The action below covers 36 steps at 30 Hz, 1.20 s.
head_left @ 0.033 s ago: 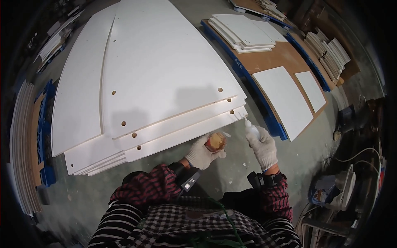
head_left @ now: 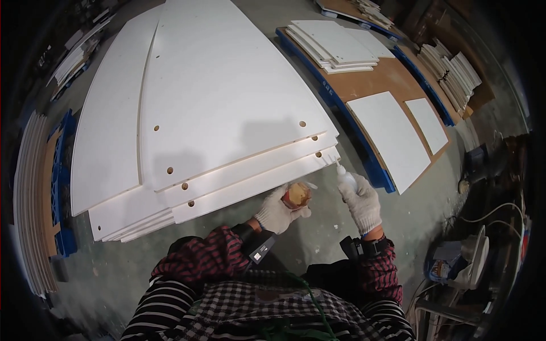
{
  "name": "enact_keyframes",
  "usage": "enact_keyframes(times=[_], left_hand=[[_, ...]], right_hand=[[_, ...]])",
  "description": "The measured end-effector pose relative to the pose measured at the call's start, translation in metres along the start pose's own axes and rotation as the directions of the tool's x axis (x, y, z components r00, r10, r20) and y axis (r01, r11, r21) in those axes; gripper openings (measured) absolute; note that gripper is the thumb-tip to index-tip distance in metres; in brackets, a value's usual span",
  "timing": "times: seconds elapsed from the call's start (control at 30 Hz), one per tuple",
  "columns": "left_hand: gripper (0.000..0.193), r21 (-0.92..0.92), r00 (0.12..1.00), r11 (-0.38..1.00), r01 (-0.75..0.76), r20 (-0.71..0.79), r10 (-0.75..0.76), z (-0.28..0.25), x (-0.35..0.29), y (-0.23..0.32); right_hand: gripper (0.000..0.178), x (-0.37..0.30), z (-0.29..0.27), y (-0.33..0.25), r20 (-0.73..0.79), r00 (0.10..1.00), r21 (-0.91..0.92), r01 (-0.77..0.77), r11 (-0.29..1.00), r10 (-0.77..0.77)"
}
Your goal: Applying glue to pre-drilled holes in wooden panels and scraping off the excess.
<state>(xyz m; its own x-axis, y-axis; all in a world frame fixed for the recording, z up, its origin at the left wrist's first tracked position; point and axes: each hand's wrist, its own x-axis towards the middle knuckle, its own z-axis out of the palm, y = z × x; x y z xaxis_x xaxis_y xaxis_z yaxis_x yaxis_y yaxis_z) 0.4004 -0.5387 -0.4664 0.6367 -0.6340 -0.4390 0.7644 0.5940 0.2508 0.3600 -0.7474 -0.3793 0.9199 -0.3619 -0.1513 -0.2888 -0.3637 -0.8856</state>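
Observation:
My left hand (head_left: 274, 213), in a white knit glove, is wrapped round a small open container (head_left: 297, 196) with a tan, yellowish inside. Just to its right, my gloved right hand (head_left: 362, 203) grips a whitish squeeze bottle (head_left: 347, 179), its narrow nozzle pointing up and away from me. The nozzle tip is beside the near right corner of a stack of large white boards (head_left: 227, 74). Round holes show near the boards' front edges, and the lower boards stick out toward me in steps. What the container holds, if anything, cannot be made out.
A second white board stack (head_left: 108, 113) overlaps on the left. At the right, a blue pallet (head_left: 364, 145) under a brown sheet bears more white panels (head_left: 392, 136). Upright boards (head_left: 34, 199) line the far left. A blue bucket (head_left: 446, 261) and cables lie at lower right.

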Motion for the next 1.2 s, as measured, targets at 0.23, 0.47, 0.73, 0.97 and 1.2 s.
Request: enact_keyframes(times=[0.23,0.47,0.73,0.97,1.2], left_hand=[[0.042,-0.036,0.997,0.998,0.045,-0.063,-0.047,0.003,-0.005,0.003],[0.043,-0.027,0.999,0.998,0.054,-0.001,-0.054,0.001,-0.001,0.000],[0.044,-0.060,0.998,0.996,0.067,0.012,-0.066,-0.007,0.001,0.001],[0.043,-0.013,0.999,0.999,0.033,-0.024,-0.034,-0.001,0.000,0.000],[0.043,-0.016,0.999,0.999,0.038,-0.024,-0.038,-0.002,-0.001,0.000]], right_hand=[[0.045,0.005,-0.010,-0.027,-0.127,0.992,-0.296,-0.017,0.955,-0.022],[0.049,0.013,-0.008,-0.045,-0.126,0.990,-0.490,-0.012,0.872,-0.057],[0.043,0.019,-0.005,-0.044,-0.108,0.989,-0.588,0.016,0.809,-0.098],[0.047,0.018,-0.005,-0.046,-0.086,0.995,-0.597,-0.010,0.802,-0.051],[0.046,0.018,-0.004,-0.049,-0.084,0.995,-0.599,-0.003,0.801,-0.060]])
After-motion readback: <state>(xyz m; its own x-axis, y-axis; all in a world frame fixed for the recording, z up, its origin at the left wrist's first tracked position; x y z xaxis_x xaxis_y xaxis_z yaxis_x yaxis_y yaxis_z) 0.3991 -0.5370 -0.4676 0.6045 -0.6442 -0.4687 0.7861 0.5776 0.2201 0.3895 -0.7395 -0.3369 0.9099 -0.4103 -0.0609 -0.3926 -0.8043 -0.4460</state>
